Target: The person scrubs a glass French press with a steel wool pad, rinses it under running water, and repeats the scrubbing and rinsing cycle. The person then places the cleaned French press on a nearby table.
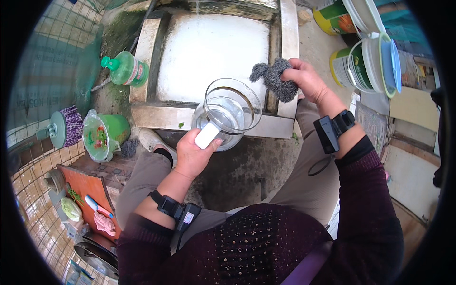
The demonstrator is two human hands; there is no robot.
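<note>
My left hand (194, 153) grips the white handle of a clear glass jug (228, 114), which is tilted with its wide, spouted mouth showing. A dark band runs round the jug below the rim. Up and to the right of it, my right hand (306, 80) holds a grey scouring pad (281, 80) between thumb and fingers, and a smaller tuft of it hangs out to the left. The pad and the jug are apart. Beyond the jug lies a basin with a white bottom (210, 53) and a pale stone-like rim, and a thin stream of water falls at its far side.
A green pump bottle (130, 69) stands left of the basin. Below it are a purple-and-white brush (71, 126) and a green bin with a plastic liner (119, 130). An orange board (85, 190) holds a brush and a pink cloth. Lidded buckets (363, 66) stand at the right.
</note>
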